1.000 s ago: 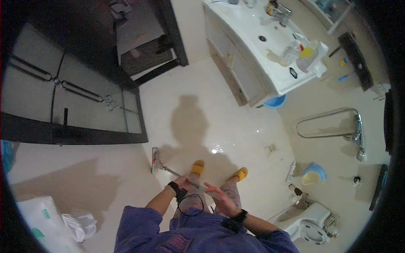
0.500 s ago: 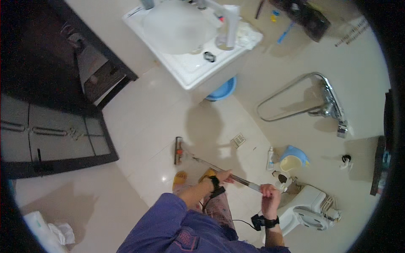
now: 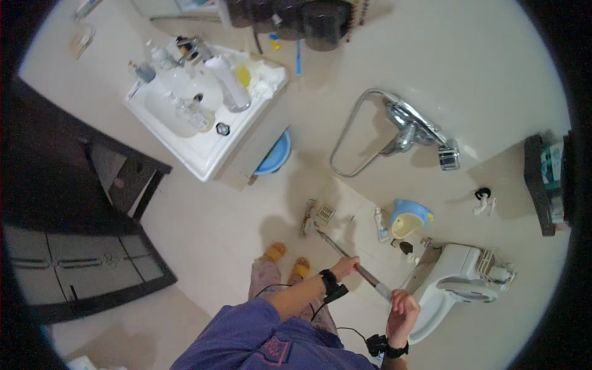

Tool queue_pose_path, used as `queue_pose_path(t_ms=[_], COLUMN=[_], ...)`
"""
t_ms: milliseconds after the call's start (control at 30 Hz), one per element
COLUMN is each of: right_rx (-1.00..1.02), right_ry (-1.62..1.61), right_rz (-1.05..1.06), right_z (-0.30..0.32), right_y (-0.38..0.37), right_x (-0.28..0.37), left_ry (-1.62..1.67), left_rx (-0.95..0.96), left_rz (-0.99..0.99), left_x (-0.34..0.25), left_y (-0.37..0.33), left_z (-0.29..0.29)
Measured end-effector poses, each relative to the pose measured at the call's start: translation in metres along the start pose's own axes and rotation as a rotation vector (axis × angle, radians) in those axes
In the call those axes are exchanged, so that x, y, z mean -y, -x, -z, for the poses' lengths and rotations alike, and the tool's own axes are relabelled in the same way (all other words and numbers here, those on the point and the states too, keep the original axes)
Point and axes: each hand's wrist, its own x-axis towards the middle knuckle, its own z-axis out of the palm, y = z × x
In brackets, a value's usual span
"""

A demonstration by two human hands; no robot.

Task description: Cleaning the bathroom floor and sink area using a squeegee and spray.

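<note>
I look down from far away on a pale floor, the biggest thing here. Up on the left is a white sink with bottles in and on it, and low on the right is a white toilet. The mop slants from the right hand to the floor, with its flat head down just beside the drain; I can't tell if they touch. Right of the drain sits a blue and yellow tub. Yellow slippers are near the mop head, so a hard pull back might bump the toes, and if the floor is wet, the feet could slide. A white tube is by the tub, and I think a big swing that way would knock it. My left hand is wrapped round the middle of the pole. My right hand is curled at the top end, but I can't tell how tight; if it is loose, the pole could twist. Thin black cords run from the wrists and could catch on the pole.
</note>
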Motion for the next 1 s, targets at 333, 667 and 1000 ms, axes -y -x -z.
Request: queue_pose_path(t_ms=[333, 667, 1000], right_rx=[-0.203, -0.497, -0.84], right_ry=[-0.336, -0.367, -0.319], right_rz=[-0.145, 0.013, 0.166], right_z=[-0.041, 0.022, -0.014], right_y=[-0.047, -0.034, 0.038], right_x=[-0.097, -0.074, -0.037], left_ry=[0.038, 0.117, -0.496], left_rx=[-0.061, 0.105, 0.111], left_rz=[0.129, 0.379, 0.249], left_x=[-0.027, 0.03, -0.007], left_y=[-0.021, -0.106, -0.046], left_z=[0.119, 0.039, -0.028])
